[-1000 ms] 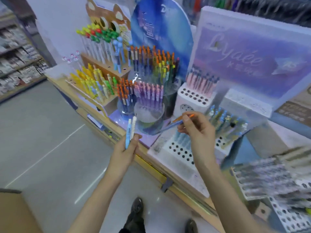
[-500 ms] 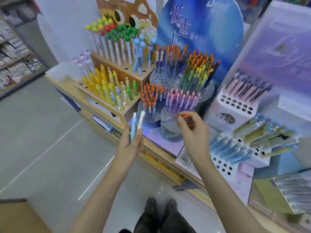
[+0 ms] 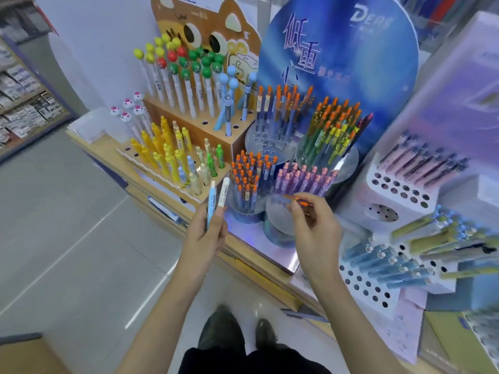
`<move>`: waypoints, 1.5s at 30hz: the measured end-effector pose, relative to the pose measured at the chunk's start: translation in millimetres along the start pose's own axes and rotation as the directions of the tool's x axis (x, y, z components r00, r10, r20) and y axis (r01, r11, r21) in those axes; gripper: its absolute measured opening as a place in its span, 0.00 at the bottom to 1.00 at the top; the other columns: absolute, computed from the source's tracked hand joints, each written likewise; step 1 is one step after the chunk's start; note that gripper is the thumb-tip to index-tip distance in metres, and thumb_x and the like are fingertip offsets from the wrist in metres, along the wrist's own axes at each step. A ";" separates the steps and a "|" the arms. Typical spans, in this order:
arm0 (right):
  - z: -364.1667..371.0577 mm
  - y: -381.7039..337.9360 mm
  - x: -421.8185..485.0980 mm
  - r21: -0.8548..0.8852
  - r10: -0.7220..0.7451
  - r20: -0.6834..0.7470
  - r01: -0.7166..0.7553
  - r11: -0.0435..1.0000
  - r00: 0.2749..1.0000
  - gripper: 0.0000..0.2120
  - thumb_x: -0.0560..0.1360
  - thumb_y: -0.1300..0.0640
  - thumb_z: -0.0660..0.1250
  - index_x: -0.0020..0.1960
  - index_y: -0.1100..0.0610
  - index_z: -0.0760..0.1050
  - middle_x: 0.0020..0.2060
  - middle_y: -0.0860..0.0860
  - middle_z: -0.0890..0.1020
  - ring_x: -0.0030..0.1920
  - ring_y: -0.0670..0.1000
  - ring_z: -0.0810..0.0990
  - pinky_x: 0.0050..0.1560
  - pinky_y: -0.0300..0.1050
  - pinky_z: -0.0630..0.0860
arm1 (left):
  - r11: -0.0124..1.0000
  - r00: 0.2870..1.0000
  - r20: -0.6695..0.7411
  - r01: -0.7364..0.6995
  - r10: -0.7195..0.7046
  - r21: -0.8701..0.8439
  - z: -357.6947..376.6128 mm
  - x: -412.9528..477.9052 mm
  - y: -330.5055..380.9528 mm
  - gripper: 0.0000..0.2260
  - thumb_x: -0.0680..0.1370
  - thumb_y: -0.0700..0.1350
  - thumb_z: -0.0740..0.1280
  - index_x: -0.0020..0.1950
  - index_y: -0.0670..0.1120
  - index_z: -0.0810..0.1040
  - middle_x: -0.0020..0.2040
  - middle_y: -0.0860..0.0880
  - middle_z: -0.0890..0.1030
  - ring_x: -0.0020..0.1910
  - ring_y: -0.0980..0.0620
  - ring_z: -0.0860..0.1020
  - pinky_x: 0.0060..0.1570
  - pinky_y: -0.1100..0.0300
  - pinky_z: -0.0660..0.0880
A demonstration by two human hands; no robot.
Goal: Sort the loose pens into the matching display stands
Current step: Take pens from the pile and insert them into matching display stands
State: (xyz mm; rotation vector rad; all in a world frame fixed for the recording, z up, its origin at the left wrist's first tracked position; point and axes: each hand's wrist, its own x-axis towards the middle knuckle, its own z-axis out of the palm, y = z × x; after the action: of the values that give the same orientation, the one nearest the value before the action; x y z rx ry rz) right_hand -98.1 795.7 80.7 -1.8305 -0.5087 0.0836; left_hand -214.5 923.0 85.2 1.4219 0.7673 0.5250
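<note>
My left hand (image 3: 205, 236) grips two upright pens, a light blue pen (image 3: 211, 203) and a white pen (image 3: 223, 194), in front of the wooden stand (image 3: 243, 147) of yellow and green pens. My right hand (image 3: 314, 233) pinches an orange-tipped pen (image 3: 298, 201) held nearly level, just above the clear round cup (image 3: 278, 220) of pink and purple pens. Beside it to the left stands a cup of orange-capped blue pens (image 3: 249, 179). Much of the pinched pen's barrel is hidden by my fingers.
A blue oval display board (image 3: 337, 49) rises behind taller cups of orange-topped pens (image 3: 332, 128). White perforated stands (image 3: 397, 193) with pink pens and blue pens (image 3: 383, 263) fill the right. The shelf edge (image 3: 259, 268) runs diagonally; grey floor and my shoes (image 3: 221, 327) lie below.
My view has swung left and closer to the round cups. My right hand carried the orange-tipped pen from the white stands over to the pink-pen cup. My left hand kept its two pens upright.
</note>
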 end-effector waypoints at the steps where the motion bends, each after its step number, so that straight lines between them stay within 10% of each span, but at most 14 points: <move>1: 3.7 -0.6 2.2 -0.022 0.000 -0.008 0.000 1.000 1.000 0.06 0.78 0.61 0.65 0.53 0.52 0.76 0.46 0.47 0.80 0.48 0.41 0.78 0.49 0.29 0.72 | 1.000 1.000 0.009 0.006 -0.006 0.004 -1.8 7.5 -0.7 0.08 0.82 0.44 0.57 0.44 0.52 0.68 0.27 0.55 0.64 0.24 0.59 0.61 0.24 0.69 0.60; 6: 25.0 -1.3 12.5 -0.125 0.013 -0.036 -0.017 0.992 0.999 0.06 0.77 0.62 0.65 0.54 0.56 0.77 0.44 0.45 0.78 0.47 0.35 0.76 0.46 0.24 0.68 | 0.994 0.999 0.039 -0.010 0.006 0.106 -10.5 50.5 -0.4 0.07 0.80 0.45 0.62 0.42 0.53 0.72 0.27 0.46 0.68 0.23 0.53 0.64 0.24 0.60 0.63; 9: 34.0 -5.4 13.9 -0.169 0.015 -0.086 -0.030 0.985 0.996 0.06 0.78 0.62 0.65 0.54 0.59 0.78 0.45 0.48 0.79 0.45 0.39 0.76 0.44 0.23 0.68 | 0.993 0.999 0.049 0.003 -0.009 0.115 -13.6 69.0 6.7 0.04 0.80 0.44 0.62 0.52 0.46 0.76 0.45 0.29 0.69 0.40 0.29 0.66 0.33 0.36 0.66; 13: 51.6 -1.9 9.7 -0.274 -0.035 -0.144 -0.006 0.962 0.989 0.09 0.76 0.59 0.64 0.53 0.62 0.79 0.45 0.51 0.80 0.45 0.43 0.75 0.47 0.26 0.69 | 0.989 0.987 0.155 -0.064 0.043 0.136 -26.4 95.3 1.6 0.06 0.80 0.44 0.63 0.48 0.54 0.76 0.27 0.53 0.73 0.27 0.54 0.68 0.28 0.58 0.65; 17: 69.4 2.5 3.9 -0.269 0.006 -0.179 -0.055 0.962 0.984 0.11 0.76 0.58 0.62 0.54 0.61 0.79 0.47 0.53 0.82 0.47 0.43 0.76 0.49 0.35 0.72 | 0.990 0.973 0.231 -0.051 0.019 0.132 -31.0 111.9 3.6 0.06 0.80 0.44 0.63 0.46 0.54 0.76 0.26 0.59 0.73 0.28 0.60 0.69 0.30 0.63 0.65; 22: 78.7 -1.5 10.6 -0.326 -0.008 -0.243 -0.074 0.942 0.970 0.10 0.77 0.59 0.62 0.53 0.61 0.79 0.46 0.53 0.83 0.46 0.46 0.78 0.46 0.33 0.71 | 0.989 0.960 0.281 -0.045 0.003 0.144 -34.6 123.0 10.9 0.04 0.79 0.46 0.63 0.51 0.53 0.77 0.34 0.44 0.70 0.45 0.31 0.70 0.39 0.40 0.73; 29: 83.2 -11.2 29.1 -0.372 -0.031 -0.152 -0.028 0.928 0.988 0.09 0.78 0.61 0.63 0.55 0.61 0.78 0.47 0.54 0.83 0.47 0.53 0.81 0.49 0.42 0.75 | 0.991 0.940 0.339 -0.013 -0.034 0.136 -36.3 128.3 13.2 0.05 0.79 0.44 0.64 0.52 0.52 0.77 0.37 0.40 0.68 0.52 0.26 0.69 0.51 0.31 0.69; 36: 69.0 -37.4 25.6 -0.307 -0.144 -0.366 0.027 0.951 0.920 0.11 0.79 0.57 0.61 0.60 0.49 0.70 0.44 0.43 0.80 0.42 0.51 0.82 0.44 0.48 0.78 | 0.990 0.929 0.371 -0.057 0.005 0.128 -42.7 139.1 7.9 0.04 0.79 0.44 0.64 0.52 0.50 0.77 0.27 0.58 0.72 0.30 0.59 0.68 0.30 0.66 0.66; 45: 51.6 -68.4 50.0 -0.261 -0.273 -0.534 0.152 0.953 0.800 0.10 0.80 0.60 0.60 0.58 0.48 0.66 0.46 0.38 0.76 0.43 0.52 0.81 0.41 0.57 0.78 | 0.988 0.926 0.376 -0.093 0.040 0.125 -35.2 153.9 12.8 0.04 0.78 0.43 0.66 0.48 0.52 0.76 0.31 0.58 0.71 0.30 0.59 0.68 0.31 0.67 0.66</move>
State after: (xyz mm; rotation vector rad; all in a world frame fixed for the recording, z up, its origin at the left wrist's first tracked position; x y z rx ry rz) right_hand -89.4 876.7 137.2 -1.8686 -0.2993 -0.6800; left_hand -137.1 1060.8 74.4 1.6236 0.4561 0.2412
